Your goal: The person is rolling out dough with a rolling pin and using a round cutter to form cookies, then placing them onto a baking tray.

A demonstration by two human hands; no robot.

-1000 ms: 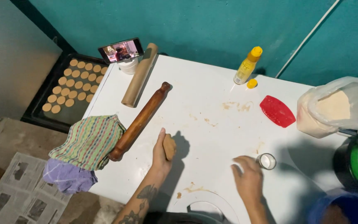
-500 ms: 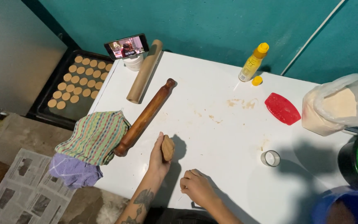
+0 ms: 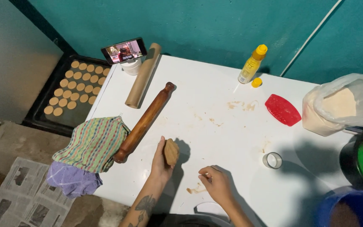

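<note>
A white table (image 3: 232, 138) stands against a teal wall, seen from above by the head camera. Near the table's front edge, the left hand (image 3: 161, 162) holds a flat brown lump of dough (image 3: 171, 151) upright on the tabletop, thumb and fingers closed around it. Just beside it, also near the front edge, the right hand (image 3: 216, 183) rests on the table with its fingers curled loosely inward; whether it pinches anything cannot be told. A small smear of dough (image 3: 195, 190) lies between the two hands. A wooden rolling pin (image 3: 145, 122) lies diagonally toward the left edge, its lower end touching a striped cloth (image 3: 92, 143) that hangs over that edge. At the back left corner a cardboard tube (image 3: 143, 75) lies beside a phone (image 3: 124, 50) propped on a small white cup. A yellow squeeze bottle (image 3: 252, 64) stands at the back edge, a red scraper (image 3: 282, 109) and a bag of flour (image 3: 339, 109) toward the right edge. A round metal cutter (image 3: 272, 160) sits right of the hands. Left of the table, a dark tray (image 3: 38, 120) on the floor holds rows of round biscuits.
</note>
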